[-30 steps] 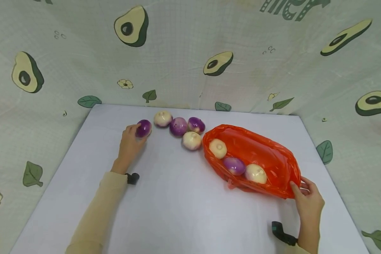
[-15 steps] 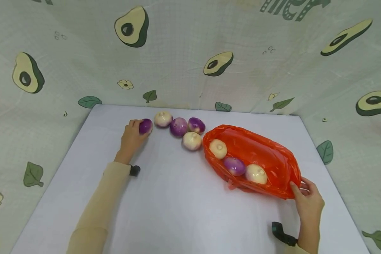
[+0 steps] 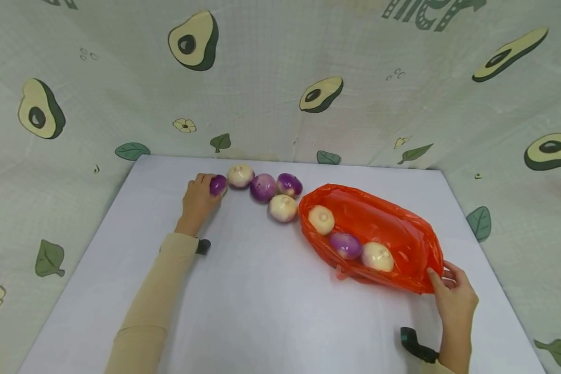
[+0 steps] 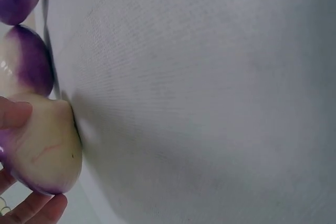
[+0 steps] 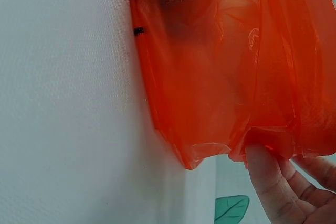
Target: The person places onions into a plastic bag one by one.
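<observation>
On the far left of the table, my left hand [image 3: 199, 199] grips a glossy purple-and-cream onion [image 3: 218, 185], thumb on one side and fingers on the other. In the left wrist view the onion's cream end [image 4: 50, 145] faces the camera, close to the tabletop. Beside it lies a cream-topped onion [image 3: 240, 176]. Further right, my right hand [image 3: 454, 298] pinches the near right rim of an open red plastic bag [image 3: 383, 210]. Inside the bag sit two cream-topped onions [image 3: 321, 219] and a purple one [image 3: 345, 245]. The right wrist view shows my thumb [image 5: 268, 177] against the bag's edge.
Two purple onions [image 3: 263, 188] and another cream-topped onion [image 3: 282, 208] lie between my left hand and the bag. The white table [image 3: 280, 311] ends at the back against a cloth [image 3: 262, 93] printed with avocados and leaves.
My left hand has shifted slightly right and away with the purple onion, closer to the cream-topped one. The right hand and the bag have stayed in place.
</observation>
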`<move>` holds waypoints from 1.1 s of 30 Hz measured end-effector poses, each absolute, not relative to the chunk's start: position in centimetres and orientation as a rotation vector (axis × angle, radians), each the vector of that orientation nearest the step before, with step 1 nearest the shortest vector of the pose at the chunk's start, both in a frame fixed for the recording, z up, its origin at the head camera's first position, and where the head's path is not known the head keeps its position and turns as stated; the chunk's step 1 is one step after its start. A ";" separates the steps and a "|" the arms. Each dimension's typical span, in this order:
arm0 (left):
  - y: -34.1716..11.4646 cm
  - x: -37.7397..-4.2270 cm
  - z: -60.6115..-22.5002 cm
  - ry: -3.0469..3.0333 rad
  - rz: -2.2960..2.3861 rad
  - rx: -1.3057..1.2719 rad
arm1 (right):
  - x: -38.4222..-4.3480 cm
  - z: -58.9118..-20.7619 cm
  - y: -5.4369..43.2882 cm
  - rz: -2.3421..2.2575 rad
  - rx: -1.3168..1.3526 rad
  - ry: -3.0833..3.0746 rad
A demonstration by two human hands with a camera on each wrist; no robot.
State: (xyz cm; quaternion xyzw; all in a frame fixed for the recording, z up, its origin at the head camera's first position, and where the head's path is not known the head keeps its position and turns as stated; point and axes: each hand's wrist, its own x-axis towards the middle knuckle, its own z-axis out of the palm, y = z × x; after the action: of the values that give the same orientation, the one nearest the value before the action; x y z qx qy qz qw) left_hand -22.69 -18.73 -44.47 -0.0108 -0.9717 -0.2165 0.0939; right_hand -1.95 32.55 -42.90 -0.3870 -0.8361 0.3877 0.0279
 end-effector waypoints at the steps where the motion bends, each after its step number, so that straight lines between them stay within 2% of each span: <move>1: -18.7 -22.7 -44.4 -2.881 -0.643 -0.033 | -2.0 -42.9 32.6 1.194 -1.193 -2.581; 33: -19.6 -21.3 -43.5 -2.884 -0.884 -0.127 | -2.0 -42.9 32.3 1.208 -1.206 -2.579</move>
State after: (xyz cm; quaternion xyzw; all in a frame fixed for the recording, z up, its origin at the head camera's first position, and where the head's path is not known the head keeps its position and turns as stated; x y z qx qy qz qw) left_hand -21.28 -19.62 -43.50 -0.0420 -0.9535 -0.2922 0.0613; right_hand -2.01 32.33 -42.88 -0.3897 -0.8337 0.3906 0.0244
